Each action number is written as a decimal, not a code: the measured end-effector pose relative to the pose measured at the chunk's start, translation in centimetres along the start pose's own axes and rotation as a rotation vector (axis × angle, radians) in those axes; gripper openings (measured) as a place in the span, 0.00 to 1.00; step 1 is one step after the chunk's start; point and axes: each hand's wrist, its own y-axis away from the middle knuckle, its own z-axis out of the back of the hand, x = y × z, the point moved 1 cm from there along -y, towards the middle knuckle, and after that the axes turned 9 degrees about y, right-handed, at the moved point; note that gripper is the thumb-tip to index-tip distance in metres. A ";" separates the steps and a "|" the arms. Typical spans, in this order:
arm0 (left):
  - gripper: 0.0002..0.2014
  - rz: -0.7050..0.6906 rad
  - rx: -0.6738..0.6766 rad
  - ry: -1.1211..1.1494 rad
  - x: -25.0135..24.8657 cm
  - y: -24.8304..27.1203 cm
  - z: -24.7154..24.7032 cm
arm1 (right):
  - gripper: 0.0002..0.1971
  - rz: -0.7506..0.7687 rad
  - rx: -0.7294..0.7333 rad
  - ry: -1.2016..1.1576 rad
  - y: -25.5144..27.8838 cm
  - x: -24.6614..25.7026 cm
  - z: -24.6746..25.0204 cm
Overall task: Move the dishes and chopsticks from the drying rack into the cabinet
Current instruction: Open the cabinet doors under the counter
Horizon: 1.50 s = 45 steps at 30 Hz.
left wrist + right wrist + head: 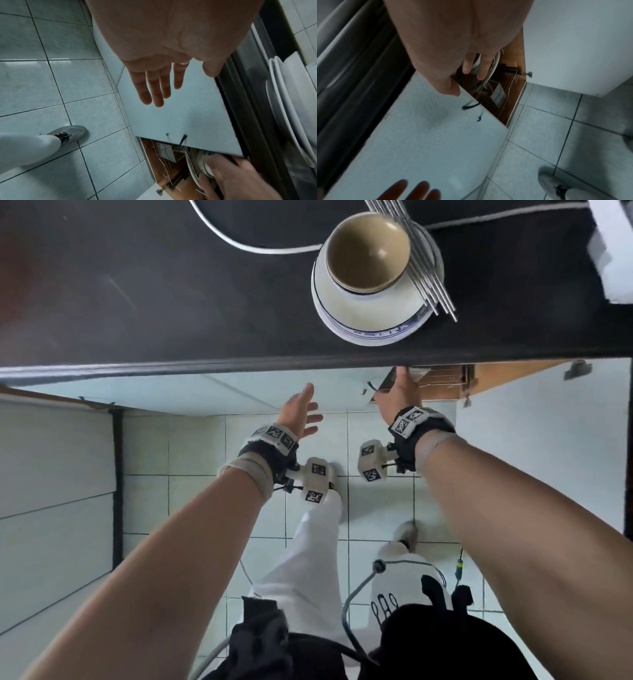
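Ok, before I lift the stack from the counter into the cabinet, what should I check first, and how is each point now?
1. Right door open: ok.
2. Left door fully open: not ok; it is only partly open and the right hand holds its edge.
3. Left hand free: ok; open, holding nothing.
4. Chopsticks secure: not ok; they lie loose across the plates beside the bowl, ends overhanging.
5. Space in the wire rack: cannot tell; dishes already stand there.

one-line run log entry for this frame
left hand open, empty | right hand on cabinet door edge | bowl, plates, chopsticks on counter
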 end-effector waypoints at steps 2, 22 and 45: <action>0.31 -0.017 0.000 0.015 0.0 0.2 -0.4 | 0.26 0.025 -0.011 0.049 1.3 -1.0 0.8; 0.13 -0.063 -0.450 -0.283 14.0 8.6 8.6 | 0.24 0.229 0.559 0.066 14.8 -5.9 -6.7; 0.22 0.042 -0.630 -0.123 13.3 10.4 18.5 | 0.23 0.250 0.441 0.058 18.0 2.3 -9.1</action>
